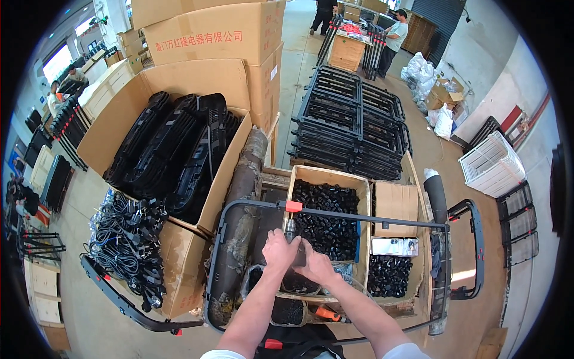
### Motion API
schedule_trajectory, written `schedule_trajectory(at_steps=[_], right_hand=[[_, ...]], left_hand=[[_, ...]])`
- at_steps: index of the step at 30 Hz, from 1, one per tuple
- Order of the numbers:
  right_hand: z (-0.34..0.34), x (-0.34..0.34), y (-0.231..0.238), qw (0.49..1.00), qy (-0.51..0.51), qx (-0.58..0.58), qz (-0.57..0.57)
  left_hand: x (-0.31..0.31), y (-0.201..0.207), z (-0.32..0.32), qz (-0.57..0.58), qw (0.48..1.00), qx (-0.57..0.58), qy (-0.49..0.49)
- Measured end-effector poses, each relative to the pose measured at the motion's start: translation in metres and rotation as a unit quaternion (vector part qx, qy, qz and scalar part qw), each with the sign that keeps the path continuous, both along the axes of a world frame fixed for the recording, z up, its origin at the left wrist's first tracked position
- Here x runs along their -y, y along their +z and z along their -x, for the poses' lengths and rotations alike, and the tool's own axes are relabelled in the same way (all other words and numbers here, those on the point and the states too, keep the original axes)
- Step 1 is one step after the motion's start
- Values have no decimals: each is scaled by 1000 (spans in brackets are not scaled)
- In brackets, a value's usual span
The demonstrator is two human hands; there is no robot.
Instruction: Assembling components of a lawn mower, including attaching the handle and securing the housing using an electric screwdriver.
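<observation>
My left hand point(278, 251) and my right hand point(315, 263) are both closed around a dark power drill point(291, 228) with a silver chuck. Its tip points away from me, at the red block point(293, 206) on the far bar of a black tubular frame point(382, 222). Whether the tip touches the block I cannot make out. The rounded frame lies across the padded rollers, and my forearms reach over its near bar. A second red piece point(273, 344) sits on that near bar. My fingers hide most of the drill's body.
A wooden box of small black parts point(326, 221) lies beyond my hands. An orange-and-black power tool point(328, 314) rests near me. To the left are bundled black cables point(128, 239) and a carton point(239, 140) of black panels. Stacked black frames point(353, 128) stand ahead; a worker point(396, 36) is farther back.
</observation>
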State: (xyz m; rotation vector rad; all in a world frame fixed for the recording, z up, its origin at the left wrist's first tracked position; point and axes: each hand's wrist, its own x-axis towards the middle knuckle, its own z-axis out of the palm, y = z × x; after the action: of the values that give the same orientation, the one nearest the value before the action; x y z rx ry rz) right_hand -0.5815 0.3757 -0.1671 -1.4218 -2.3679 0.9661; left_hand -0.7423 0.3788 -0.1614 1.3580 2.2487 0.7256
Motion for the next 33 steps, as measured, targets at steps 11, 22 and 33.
schedule_trajectory(at_steps=[11,22,33], right_hand=[[7,6,5,996,46,8,-73],[10,19,19,998,37,39,-28],[9,27,20,998,39,42,-35]], left_hand=[[-2,-8,6,14,1000,21,-11],[9,-11,8,12,999,27,-20],[15,-9,11,10,999,38,-30]])
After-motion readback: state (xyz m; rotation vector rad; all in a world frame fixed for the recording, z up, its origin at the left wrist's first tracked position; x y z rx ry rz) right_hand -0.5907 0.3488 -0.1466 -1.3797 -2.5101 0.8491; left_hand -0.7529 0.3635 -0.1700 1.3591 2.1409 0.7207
